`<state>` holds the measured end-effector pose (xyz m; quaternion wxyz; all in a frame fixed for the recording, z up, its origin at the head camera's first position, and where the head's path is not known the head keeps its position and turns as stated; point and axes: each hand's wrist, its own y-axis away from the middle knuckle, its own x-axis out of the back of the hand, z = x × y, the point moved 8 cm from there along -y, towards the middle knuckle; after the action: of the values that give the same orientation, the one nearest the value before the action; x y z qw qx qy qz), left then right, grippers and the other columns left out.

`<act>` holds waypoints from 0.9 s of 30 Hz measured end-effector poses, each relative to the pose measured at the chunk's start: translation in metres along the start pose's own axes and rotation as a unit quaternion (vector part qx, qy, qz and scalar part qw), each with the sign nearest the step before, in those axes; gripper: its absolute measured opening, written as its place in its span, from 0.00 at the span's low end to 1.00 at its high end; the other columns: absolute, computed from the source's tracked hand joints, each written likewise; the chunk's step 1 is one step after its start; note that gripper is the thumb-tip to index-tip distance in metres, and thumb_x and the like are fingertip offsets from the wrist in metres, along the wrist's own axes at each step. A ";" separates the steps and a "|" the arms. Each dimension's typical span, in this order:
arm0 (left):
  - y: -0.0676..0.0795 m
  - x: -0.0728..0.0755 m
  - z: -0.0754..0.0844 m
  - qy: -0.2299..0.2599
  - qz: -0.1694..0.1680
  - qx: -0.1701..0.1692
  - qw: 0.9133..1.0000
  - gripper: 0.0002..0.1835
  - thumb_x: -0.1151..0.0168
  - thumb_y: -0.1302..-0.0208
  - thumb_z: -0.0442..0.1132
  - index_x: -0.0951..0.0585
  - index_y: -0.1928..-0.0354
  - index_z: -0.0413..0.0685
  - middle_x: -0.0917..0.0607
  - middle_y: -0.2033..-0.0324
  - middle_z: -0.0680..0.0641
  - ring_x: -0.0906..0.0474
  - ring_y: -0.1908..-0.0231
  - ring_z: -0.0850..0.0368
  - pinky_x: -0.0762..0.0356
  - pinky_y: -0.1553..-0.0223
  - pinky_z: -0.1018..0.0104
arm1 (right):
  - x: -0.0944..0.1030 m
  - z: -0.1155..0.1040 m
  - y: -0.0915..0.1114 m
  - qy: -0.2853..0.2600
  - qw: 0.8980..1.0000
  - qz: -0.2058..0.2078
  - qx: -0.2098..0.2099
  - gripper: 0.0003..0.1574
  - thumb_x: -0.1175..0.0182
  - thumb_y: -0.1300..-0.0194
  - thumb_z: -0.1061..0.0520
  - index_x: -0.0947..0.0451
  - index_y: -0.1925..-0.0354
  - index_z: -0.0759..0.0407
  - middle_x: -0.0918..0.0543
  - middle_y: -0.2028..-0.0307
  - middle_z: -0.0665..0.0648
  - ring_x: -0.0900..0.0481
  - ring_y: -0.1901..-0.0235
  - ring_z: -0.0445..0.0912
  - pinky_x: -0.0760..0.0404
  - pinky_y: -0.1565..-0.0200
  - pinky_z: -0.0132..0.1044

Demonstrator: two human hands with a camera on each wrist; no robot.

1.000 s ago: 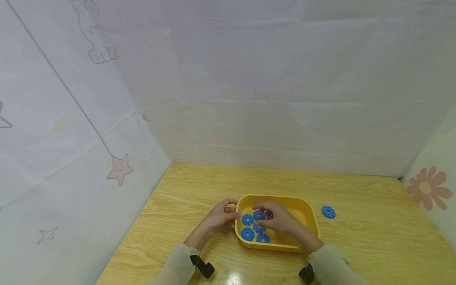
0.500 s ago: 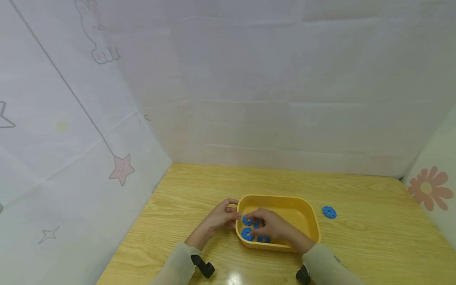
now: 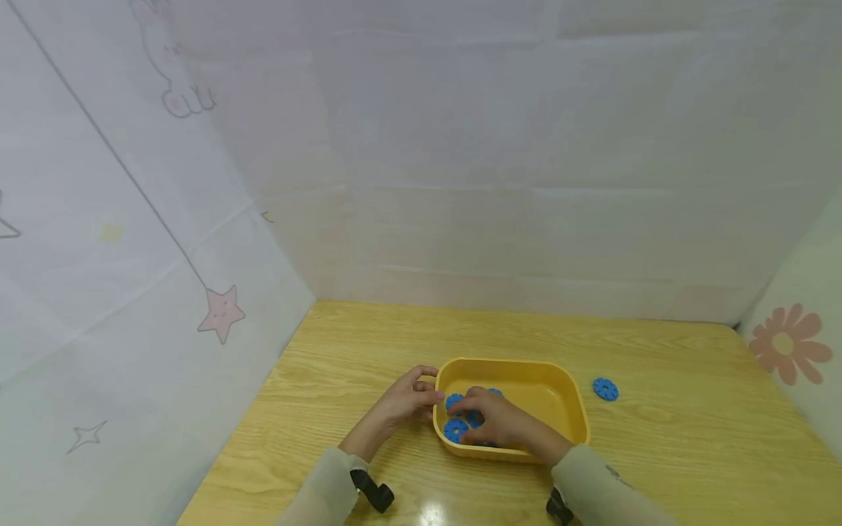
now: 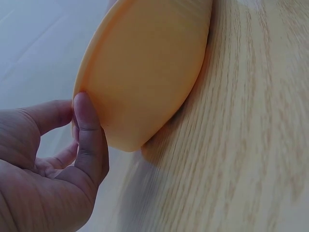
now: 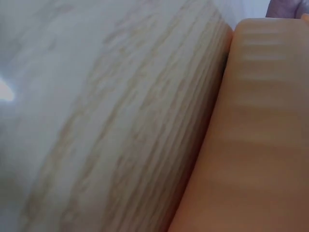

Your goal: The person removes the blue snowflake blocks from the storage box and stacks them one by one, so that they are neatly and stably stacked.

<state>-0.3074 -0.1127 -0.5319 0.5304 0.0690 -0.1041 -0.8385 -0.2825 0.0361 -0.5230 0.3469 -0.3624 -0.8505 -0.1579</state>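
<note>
In the head view a yellow plastic basin [image 3: 549,409] stands on the table. My left hand [image 3: 403,400] pinches its left rim; in the left wrist view the thumb [image 4: 88,116] lies on the basin's outer wall. Several blue notched discs [image 3: 456,430] lie in the left part of the basin. My right hand [image 3: 496,420] reaches in over them from the right, its thumb and forefinger apart and bent down among the discs. It covers some of them, and whether it grips one cannot be seen. The right wrist view shows only the basin's ribbed outside [image 5: 270,121] and table.
One more blue disc [image 3: 606,389] lies on the wooden table [image 3: 368,336] to the right of the basin. White sheets [image 3: 500,146] with printed figures hang behind and on both sides of the table.
My right hand has moved slightly left and down among the discs, and a disc now shows behind it. The left hand stays on the basin's rim.
</note>
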 end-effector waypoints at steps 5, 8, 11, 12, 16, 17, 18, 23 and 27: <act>0.001 0.000 0.001 -0.003 0.002 -0.001 1.000 0.28 0.34 0.31 0.35 0.33 0.33 0.40 0.20 0.64 0.47 0.19 0.70 0.58 0.16 0.66 0.63 | -0.001 -0.003 0.000 0.027 1.000 0.004 0.010 0.27 0.25 0.40 0.54 0.16 0.42 0.53 0.24 0.54 0.52 0.24 0.56 0.49 0.23 0.52 0.37; 0.001 0.000 0.000 -0.003 0.001 0.000 1.000 0.28 0.34 0.31 0.35 0.32 0.33 0.40 0.20 0.64 0.47 0.19 0.71 0.58 0.17 0.66 0.63 | -0.002 -0.003 -0.001 0.048 0.999 0.004 0.015 0.26 0.25 0.40 0.54 0.16 0.43 0.52 0.24 0.54 0.51 0.25 0.58 0.47 0.24 0.53 0.35; 0.001 0.000 0.000 -0.004 -0.001 0.001 1.000 0.28 0.34 0.31 0.36 0.33 0.33 0.41 0.19 0.63 0.47 0.20 0.71 0.58 0.17 0.67 0.64 | -0.003 -0.004 -0.001 0.065 0.998 0.003 0.018 0.26 0.26 0.40 0.54 0.16 0.43 0.51 0.24 0.55 0.50 0.27 0.58 0.45 0.24 0.53 0.34; 0.001 0.000 0.000 -0.004 -0.001 0.002 1.000 0.29 0.34 0.31 0.36 0.33 0.33 0.41 0.19 0.63 0.47 0.20 0.71 0.58 0.17 0.67 0.64 | -0.003 -0.005 -0.001 0.069 0.997 0.002 0.020 0.25 0.26 0.40 0.54 0.16 0.43 0.52 0.24 0.55 0.50 0.27 0.59 0.45 0.24 0.53 0.34; 0.001 0.000 0.000 -0.004 -0.002 0.004 1.000 0.29 0.34 0.31 0.36 0.33 0.33 0.41 0.19 0.62 0.46 0.20 0.71 0.58 0.17 0.67 0.64 | -0.003 -0.007 -0.001 0.078 0.997 0.001 0.024 0.25 0.26 0.40 0.54 0.16 0.44 0.52 0.25 0.55 0.51 0.28 0.59 0.43 0.25 0.53 0.34; 0.001 0.000 0.000 -0.004 -0.002 0.004 1.000 0.29 0.34 0.31 0.36 0.33 0.33 0.41 0.19 0.62 0.46 0.19 0.71 0.58 0.17 0.67 0.63 | -0.004 -0.008 -0.001 0.080 0.997 0.001 0.024 0.25 0.26 0.40 0.54 0.16 0.44 0.52 0.25 0.55 0.51 0.28 0.59 0.43 0.25 0.53 0.34; 0.001 0.000 0.000 -0.004 -0.002 0.004 1.000 0.29 0.34 0.31 0.36 0.33 0.33 0.41 0.19 0.61 0.46 0.19 0.71 0.58 0.17 0.66 0.63 | -0.004 -0.008 -0.001 0.081 0.996 0.000 0.024 0.25 0.26 0.40 0.54 0.16 0.44 0.53 0.24 0.55 0.51 0.28 0.59 0.42 0.24 0.53 0.34; 0.001 0.000 0.000 -0.006 -0.003 0.001 1.000 0.29 0.35 0.31 0.36 0.33 0.32 0.40 0.19 0.61 0.45 0.19 0.71 0.58 0.16 0.66 0.61 | -0.004 -0.007 -0.002 0.090 0.996 0.000 0.023 0.25 0.25 0.41 0.54 0.15 0.45 0.52 0.24 0.55 0.50 0.28 0.59 0.42 0.24 0.53 0.34; 0.000 0.001 0.000 -0.007 -0.002 -0.001 1.000 0.28 0.36 0.30 0.35 0.34 0.32 0.40 0.19 0.62 0.46 0.19 0.71 0.58 0.17 0.66 0.62 | -0.003 -0.008 -0.002 0.089 0.996 0.004 0.024 0.24 0.24 0.42 0.54 0.14 0.46 0.52 0.24 0.56 0.50 0.28 0.59 0.42 0.24 0.54 0.33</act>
<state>-0.3079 -0.1131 -0.5324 0.5284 0.0630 -0.1065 -0.8399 -0.2787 0.0288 -0.5200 0.4302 -0.3424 -0.8183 -0.1676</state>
